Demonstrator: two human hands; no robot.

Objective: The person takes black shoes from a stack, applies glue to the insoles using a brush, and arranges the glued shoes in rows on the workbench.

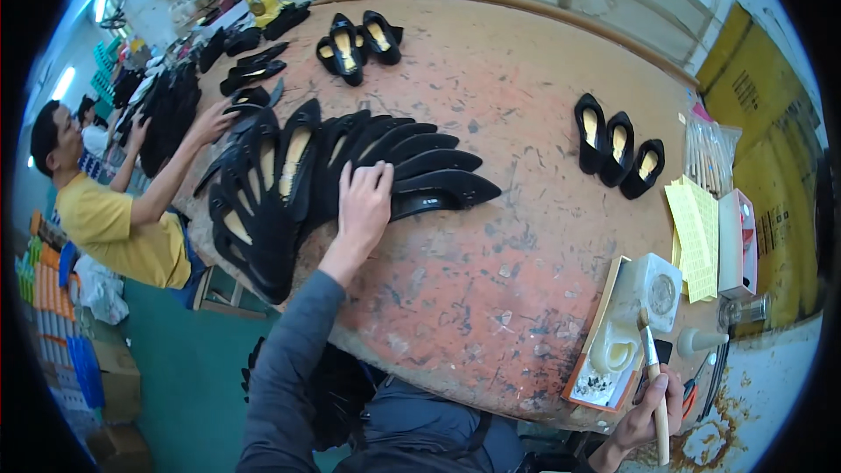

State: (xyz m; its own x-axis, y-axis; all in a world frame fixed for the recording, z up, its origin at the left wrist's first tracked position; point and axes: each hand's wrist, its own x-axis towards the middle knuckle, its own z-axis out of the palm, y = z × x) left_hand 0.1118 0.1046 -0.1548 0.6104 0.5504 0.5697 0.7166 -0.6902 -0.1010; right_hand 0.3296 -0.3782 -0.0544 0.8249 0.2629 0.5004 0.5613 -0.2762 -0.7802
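Left hand [363,201] on black shoes [350,166] — right hand [653,412], brush [653,368]

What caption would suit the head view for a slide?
Left hand presses on a fanned row of black shoes on a worn workbench; right hand holds a brush over a glue tray.

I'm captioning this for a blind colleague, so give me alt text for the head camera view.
The person's left hand rests on a fanned row of black shoes on a worn orange worktable, while the right hand holds a brush over a white glue pot. Another worker in yellow handles shoes at the far left.
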